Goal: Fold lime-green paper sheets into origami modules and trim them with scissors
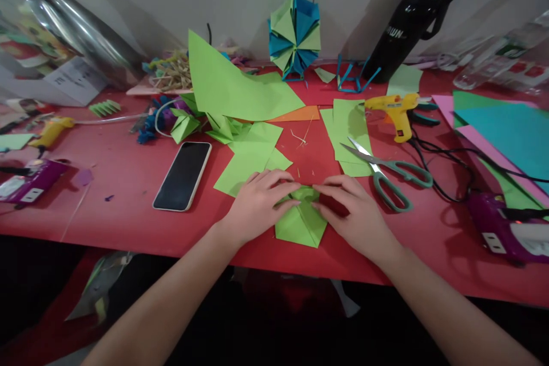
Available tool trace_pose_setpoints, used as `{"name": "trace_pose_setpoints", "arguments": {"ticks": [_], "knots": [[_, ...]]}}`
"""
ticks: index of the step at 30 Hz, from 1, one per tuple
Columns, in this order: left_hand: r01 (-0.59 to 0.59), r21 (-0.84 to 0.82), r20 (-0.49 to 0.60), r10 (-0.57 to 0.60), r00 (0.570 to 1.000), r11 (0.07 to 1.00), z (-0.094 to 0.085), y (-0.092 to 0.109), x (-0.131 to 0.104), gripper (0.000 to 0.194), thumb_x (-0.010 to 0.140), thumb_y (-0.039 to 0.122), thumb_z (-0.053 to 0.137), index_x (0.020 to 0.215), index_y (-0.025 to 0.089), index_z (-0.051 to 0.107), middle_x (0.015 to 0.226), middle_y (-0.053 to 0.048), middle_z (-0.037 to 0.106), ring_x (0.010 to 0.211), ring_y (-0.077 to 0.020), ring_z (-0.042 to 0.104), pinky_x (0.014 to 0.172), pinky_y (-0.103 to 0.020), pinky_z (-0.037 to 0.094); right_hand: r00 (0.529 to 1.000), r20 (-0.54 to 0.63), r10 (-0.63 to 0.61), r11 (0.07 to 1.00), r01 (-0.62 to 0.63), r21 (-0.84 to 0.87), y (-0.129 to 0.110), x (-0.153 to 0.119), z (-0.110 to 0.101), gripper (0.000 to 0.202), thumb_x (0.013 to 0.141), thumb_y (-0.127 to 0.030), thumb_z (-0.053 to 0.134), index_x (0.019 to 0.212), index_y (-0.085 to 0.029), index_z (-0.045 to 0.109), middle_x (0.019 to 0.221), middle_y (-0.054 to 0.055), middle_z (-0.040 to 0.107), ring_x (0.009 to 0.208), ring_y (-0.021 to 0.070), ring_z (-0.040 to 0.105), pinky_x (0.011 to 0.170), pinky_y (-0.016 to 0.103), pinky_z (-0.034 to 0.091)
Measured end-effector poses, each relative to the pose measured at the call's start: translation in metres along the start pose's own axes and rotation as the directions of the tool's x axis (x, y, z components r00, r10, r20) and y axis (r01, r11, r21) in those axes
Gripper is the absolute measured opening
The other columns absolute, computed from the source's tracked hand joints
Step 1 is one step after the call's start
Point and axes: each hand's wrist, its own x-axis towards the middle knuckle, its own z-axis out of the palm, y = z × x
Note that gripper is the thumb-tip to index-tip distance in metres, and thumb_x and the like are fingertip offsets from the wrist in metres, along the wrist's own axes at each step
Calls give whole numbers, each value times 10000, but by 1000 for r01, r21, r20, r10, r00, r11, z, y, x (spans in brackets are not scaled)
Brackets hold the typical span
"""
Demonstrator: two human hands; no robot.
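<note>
A folded green paper [302, 226] with creases lies near the front edge of the red table [240, 243]. My left hand [262, 201] pinches its upper left side between thumb and fingers. On the opposite side, my right hand [354, 209] grips the upper right edge the same way. The fingertips of both hands are close together at the top of the paper and partly cover it. Green sheets [246, 166] lie just beyond my left hand, and more green sheets [354, 131] are stacked beyond my right hand.
Scissors [381, 168] and a yellow glue gun [397, 111] lie to the right, near cables and a purple power strip [493, 229]. A phone [183, 176] rests at left. Behind are a large green sheet [240, 88], a blue-green paper ornament [295, 37] and a black bottle [403, 28].
</note>
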Motion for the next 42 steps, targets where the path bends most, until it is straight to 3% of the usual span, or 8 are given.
{"name": "trace_pose_setpoints", "arguments": {"ticks": [7,12,19,26,34,37,39,42], "knots": [[10,-113,-6,-11,1000,994,1,6,2,64,977,225,646,1012,186,682,1065,-79,728,1010,-225,664,869,-372,506,999,-36,37,999,-37,0,-2,-1,2,114,929,-204,678,1011,-257,618,1055,73,675,1021,265,661,896,440,549],[85,-227,50,-75,996,970,1,7,5,92,944,117,620,887,190,620,923,-40,713,887,-192,627,815,-348,488,991,78,111,989,-118,94,-2,3,-2,186,923,-174,670,1084,-255,624,995,51,689,958,248,653,843,415,538],[263,-342,220,-195,956,902,-1,5,13,190,922,339,732,1043,213,657,942,-14,699,811,-162,620,732,-300,485,982,179,57,993,-75,96,0,13,-15,51,971,-205,622,946,-219,664,965,55,673,883,216,641,761,363,515],[77,-243,164,-37,986,967,1,1,16,75,948,244,689,948,174,716,848,-23,688,811,-172,616,748,-314,478,981,124,-146,975,164,-150,2,8,-11,102,992,-156,583,978,-172,683,951,76,710,906,248,637,810,407,520],[-118,-167,62,130,990,979,5,-13,3,226,977,133,567,1033,192,778,976,-64,709,896,-175,657,793,-321,530,927,130,-351,871,374,-318,2,-5,-7,277,989,-61,512,1136,-139,734,969,105,705,892,250,595,790,401,532],[-174,-50,129,179,975,984,-4,-7,0,257,970,147,540,1066,194,774,1012,-74,698,919,-192,653,803,-350,508,916,164,-365,858,399,-322,3,-6,-8,283,1008,-106,515,1175,-160,737,989,103,697,897,247,589,767,394,527],[-162,30,216,152,965,986,-13,-1,-2,288,951,189,554,1153,206,758,1083,-83,681,961,-214,649,816,-378,485,914,184,-361,857,403,-322,4,-6,-10,281,1007,-117,524,1170,-176,745,1005,102,694,902,246,599,763,395,527],[-133,67,258,111,960,989,-21,4,-6,334,1002,284,530,1272,221,715,1123,-89,664,1000,-226,640,842,-396,466,909,215,-357,866,409,-289,7,-7,-13,305,975,-85,535,1168,-183,750,1065,114,689,960,259,620,795,410,535]]}}
